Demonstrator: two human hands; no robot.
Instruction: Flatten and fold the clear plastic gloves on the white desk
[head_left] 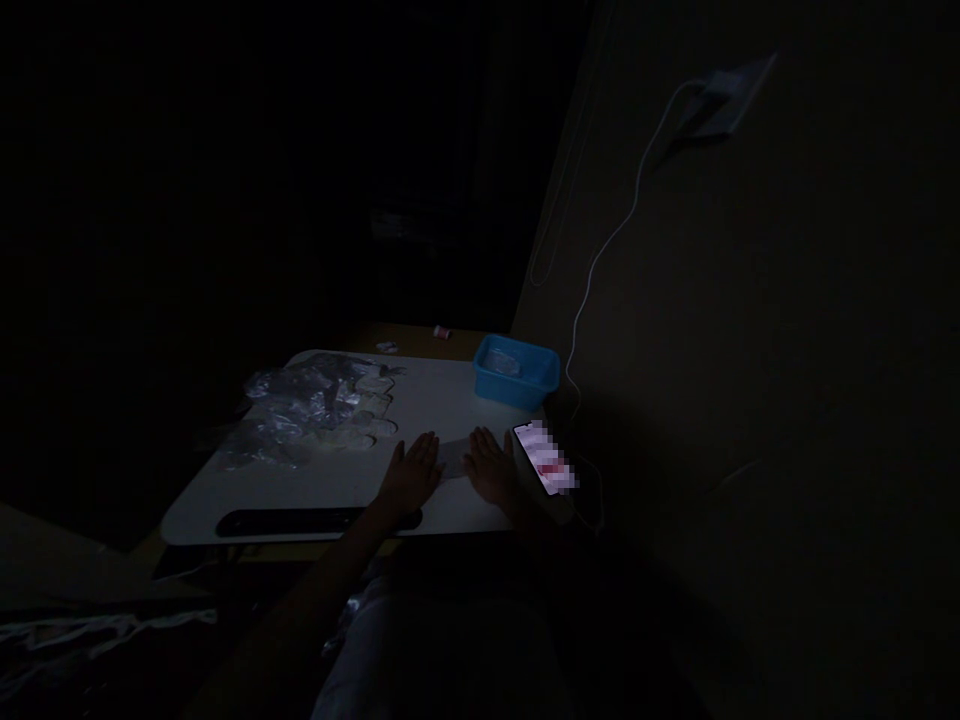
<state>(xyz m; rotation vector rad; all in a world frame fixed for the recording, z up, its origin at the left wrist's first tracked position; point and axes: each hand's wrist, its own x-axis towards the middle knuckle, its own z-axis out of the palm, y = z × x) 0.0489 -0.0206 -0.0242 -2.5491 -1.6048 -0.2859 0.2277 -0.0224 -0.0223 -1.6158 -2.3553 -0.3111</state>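
Observation:
My left hand (412, 475) lies flat with its fingers stretched out, at the left edge of a thin clear plastic piece (453, 459) on the white table (427, 395). On the opposite edge of that piece rests my right hand (490, 468), also flat and open. The plastic looks like a small bag or sheet, but the room is too dark to tell which. Left of my hands are several pale, flat roundish things (375, 405), beside a heap of crinkled clear plastic (307, 395).
A blue basin (517, 385) with something clear inside stands at the table's back right. A lit phone (544, 460) lies right of my right hand. A white cable (596, 260) runs down from the wall socket (731, 95). A small pinkish spool-like thing (442, 332) sits behind the table.

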